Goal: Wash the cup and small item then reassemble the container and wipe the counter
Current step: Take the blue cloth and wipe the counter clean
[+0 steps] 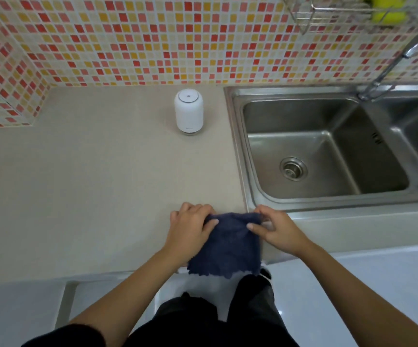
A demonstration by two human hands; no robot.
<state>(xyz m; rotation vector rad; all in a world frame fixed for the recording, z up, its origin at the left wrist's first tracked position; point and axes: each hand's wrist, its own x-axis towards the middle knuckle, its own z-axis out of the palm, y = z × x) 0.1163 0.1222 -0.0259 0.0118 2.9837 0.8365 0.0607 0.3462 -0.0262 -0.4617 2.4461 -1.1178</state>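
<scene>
Up at one o'clock, a wire rack (303, 20) holds something yellow-green; the steel sink (303, 118) at two shows its drain strainer (293, 169). On the beige counter (90, 184), backed by mosaic tiles (152, 41), the white container (188, 113) stands upright at twelve. At six, left hand (190, 229) and right hand (275, 231) pinch the dark blue cloth (228, 246) by its upper corners; it drapes over the counter's front edge.
</scene>
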